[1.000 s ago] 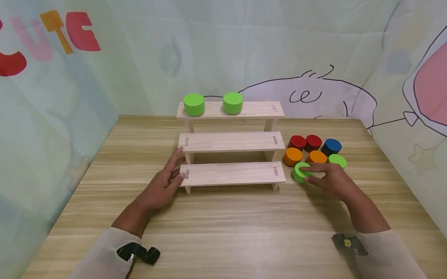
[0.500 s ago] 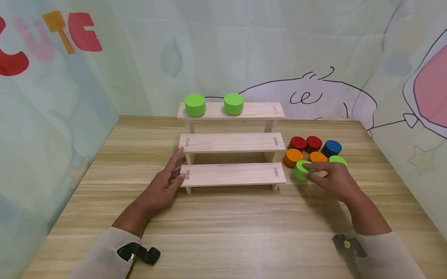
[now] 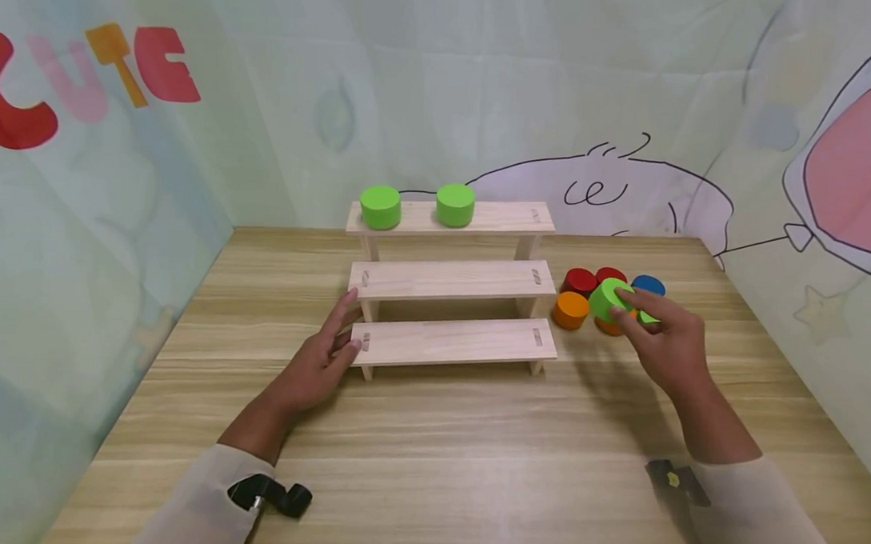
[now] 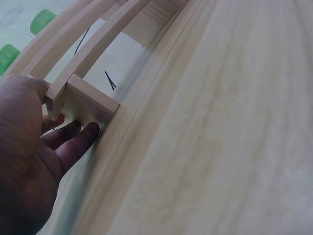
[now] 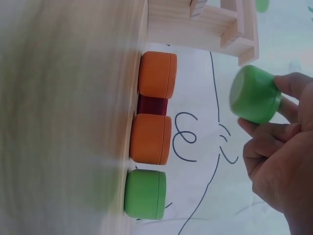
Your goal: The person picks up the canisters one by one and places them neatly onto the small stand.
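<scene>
A three-tier wooden display rack (image 3: 453,281) stands mid-table. My left hand (image 3: 317,368) rests at its left end, thumb on the lowest shelf. In the left wrist view, the fingers (image 4: 78,142) lie against the rack's outer leg (image 4: 90,100). Two green round blocks (image 3: 381,207) (image 3: 455,205) sit on the top shelf, at the left and middle. Raised off the table, a green round block (image 3: 609,298) is pinched between thumb and fingers of my right hand (image 3: 671,344). The right wrist view shows this block (image 5: 254,95) tilted in the fingertips.
Under and behind the raised block, a cluster on the table holds red round blocks (image 3: 579,282), a blue one (image 3: 649,286), orange ones (image 3: 571,309) and another green one (image 5: 145,194). A printed cloth (image 3: 442,88) hangs behind the wooden table (image 3: 429,464).
My right hand has lifted the front green round block off the table and moved it up and slightly right, over the cluster. My left hand stays at the rack's left end.
</scene>
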`<state>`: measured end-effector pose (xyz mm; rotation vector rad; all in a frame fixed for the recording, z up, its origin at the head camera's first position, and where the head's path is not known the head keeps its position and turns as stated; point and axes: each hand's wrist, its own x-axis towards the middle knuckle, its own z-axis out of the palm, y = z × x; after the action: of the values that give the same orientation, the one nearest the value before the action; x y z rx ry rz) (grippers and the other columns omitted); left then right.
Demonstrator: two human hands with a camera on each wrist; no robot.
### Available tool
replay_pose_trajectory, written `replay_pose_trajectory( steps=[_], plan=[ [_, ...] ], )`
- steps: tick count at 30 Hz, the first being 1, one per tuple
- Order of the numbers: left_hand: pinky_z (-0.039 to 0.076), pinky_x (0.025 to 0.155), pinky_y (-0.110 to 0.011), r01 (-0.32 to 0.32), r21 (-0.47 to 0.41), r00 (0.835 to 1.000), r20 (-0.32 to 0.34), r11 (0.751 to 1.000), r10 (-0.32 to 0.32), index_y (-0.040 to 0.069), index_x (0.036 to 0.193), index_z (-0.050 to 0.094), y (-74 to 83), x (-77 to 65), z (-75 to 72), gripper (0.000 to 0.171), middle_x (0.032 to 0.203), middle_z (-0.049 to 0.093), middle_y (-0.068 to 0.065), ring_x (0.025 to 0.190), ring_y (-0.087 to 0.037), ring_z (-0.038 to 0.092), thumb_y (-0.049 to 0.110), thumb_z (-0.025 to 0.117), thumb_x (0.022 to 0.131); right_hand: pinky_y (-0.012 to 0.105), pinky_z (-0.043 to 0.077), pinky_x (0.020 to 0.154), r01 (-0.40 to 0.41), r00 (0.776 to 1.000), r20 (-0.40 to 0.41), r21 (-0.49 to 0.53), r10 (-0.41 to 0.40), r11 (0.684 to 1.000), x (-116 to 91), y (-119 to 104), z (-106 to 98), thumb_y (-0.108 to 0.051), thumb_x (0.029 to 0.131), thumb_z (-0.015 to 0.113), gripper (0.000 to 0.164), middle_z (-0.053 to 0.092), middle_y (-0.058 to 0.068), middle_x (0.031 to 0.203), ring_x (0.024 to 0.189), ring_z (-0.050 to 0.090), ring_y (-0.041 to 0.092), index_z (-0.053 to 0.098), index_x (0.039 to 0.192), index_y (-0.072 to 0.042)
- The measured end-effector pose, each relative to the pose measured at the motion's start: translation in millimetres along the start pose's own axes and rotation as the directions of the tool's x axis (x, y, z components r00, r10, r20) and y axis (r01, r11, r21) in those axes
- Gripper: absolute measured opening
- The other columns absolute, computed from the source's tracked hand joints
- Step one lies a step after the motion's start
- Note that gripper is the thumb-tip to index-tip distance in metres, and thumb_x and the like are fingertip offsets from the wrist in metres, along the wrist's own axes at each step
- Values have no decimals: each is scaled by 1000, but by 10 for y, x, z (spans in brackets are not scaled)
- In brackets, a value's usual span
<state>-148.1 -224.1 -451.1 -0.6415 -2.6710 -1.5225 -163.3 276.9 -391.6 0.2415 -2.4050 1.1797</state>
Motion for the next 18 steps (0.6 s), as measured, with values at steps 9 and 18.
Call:
replay_pose_trajectory(
  steps=[9, 18],
  plan=[
    [51, 115, -65, -11, 1, 1000, 3, 1000, 11, 32, 178, 2, -22, 1, 6, 79, 175, 32, -31, 147, -52, 55, 8, 47, 117, 1, 54, 68, 95, 984, -160, 76, -82, 993, -25, -14, 37, 5, 98, 77, 36, 73, 28, 138, 98, 64, -21, 77, 133, -1],
    [51, 114, -64, -15, 9, 1000, -5, 1000, 15, 33, 178, 2, -29, 6, 9, 79, 175, 33, -30, 145, -51, 57, 9, 46, 117, 6, 57, 64, 211, 946, -286, 186, -152, 960, -3, -45, 79, 14, 94, 76, 39, 76, 0, 132, 96, 75, -11, 78, 131, 2]
  ],
)
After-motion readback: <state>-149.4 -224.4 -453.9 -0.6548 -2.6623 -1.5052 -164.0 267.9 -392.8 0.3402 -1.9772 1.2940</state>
